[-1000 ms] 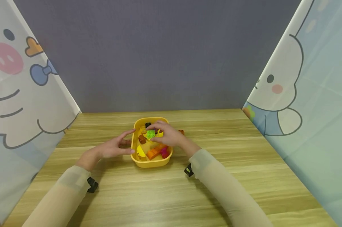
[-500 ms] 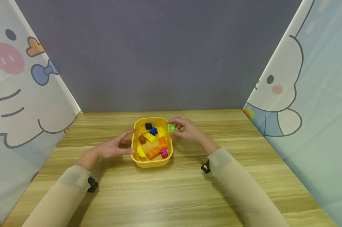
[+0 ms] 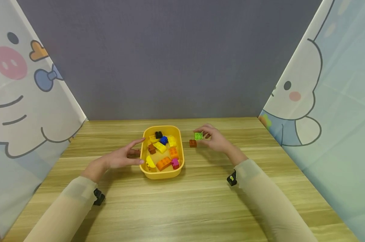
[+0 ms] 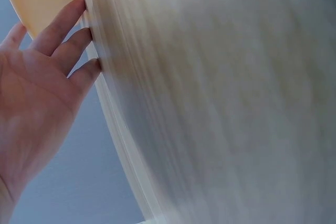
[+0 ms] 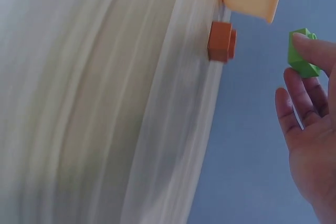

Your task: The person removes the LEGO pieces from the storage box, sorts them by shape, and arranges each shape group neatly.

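My right hand (image 3: 214,138) pinches a light green building brick (image 3: 198,136) between thumb and fingertips. In the right wrist view that green brick (image 5: 302,53) is raised off the table. Close below it in the head view, a brown-orange brick (image 3: 192,143) rests on the wood, studs up. At the bin's left side is my left hand (image 3: 121,157), its thumb and index fingertip right at the rim of the yellow bin (image 3: 161,175). The left wrist view shows the left hand (image 4: 44,77) with spread fingers, their tips by the tabletop and the bin wall.
Inside the bin lie several bricks: orange (image 3: 163,163), magenta (image 3: 175,163), blue (image 3: 164,140), black (image 3: 158,134), brown (image 3: 151,148) and yellow (image 3: 160,147). A dark grey panel (image 3: 170,67) stands behind the wooden table (image 3: 170,208). Cartoon-printed cloths hang on both sides.
The right hand has lifted the green brick out of the bin and carried it rightward, beyond the bin's right rim to above the brown-orange brick. My left hand has stayed put.
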`<state>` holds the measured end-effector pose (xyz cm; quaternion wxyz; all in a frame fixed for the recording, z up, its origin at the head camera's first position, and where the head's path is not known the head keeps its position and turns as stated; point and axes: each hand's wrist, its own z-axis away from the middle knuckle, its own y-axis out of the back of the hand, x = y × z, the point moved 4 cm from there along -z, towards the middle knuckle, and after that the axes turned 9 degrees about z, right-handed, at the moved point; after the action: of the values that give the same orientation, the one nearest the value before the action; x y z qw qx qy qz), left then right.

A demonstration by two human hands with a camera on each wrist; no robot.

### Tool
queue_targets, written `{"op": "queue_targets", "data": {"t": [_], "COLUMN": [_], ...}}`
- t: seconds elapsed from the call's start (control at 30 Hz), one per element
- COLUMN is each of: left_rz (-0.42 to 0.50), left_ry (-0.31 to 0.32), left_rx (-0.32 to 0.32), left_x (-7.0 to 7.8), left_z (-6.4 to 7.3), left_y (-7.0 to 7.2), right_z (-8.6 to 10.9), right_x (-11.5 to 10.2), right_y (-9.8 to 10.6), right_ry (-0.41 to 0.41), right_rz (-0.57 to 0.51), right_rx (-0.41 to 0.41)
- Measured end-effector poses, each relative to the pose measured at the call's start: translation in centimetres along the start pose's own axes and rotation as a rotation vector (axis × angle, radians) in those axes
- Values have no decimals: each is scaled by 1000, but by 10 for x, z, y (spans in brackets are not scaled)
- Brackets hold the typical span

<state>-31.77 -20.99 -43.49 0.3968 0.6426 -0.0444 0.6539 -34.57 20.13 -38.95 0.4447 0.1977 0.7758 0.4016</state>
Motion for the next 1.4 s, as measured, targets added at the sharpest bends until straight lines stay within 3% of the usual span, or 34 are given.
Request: {"op": "queue_targets", "data": {"t": [0.5, 1.0, 1.4], "left_rz": [-2, -19, -20], "left_ry": [21, 12, 11], "left_rx": [1, -1, 0], "left_x": [-1, -1, -2], "left_z": [2, 1, 0], "left_y": [0, 1, 1], "right_z": [6, 3, 0], "right_x": [42, 57, 53], "right_y": [4, -13, -15], "right_ry": [-174, -296, -279], "right_rz": [13, 65, 82], "right_rx": [-67, -250, -271]}}
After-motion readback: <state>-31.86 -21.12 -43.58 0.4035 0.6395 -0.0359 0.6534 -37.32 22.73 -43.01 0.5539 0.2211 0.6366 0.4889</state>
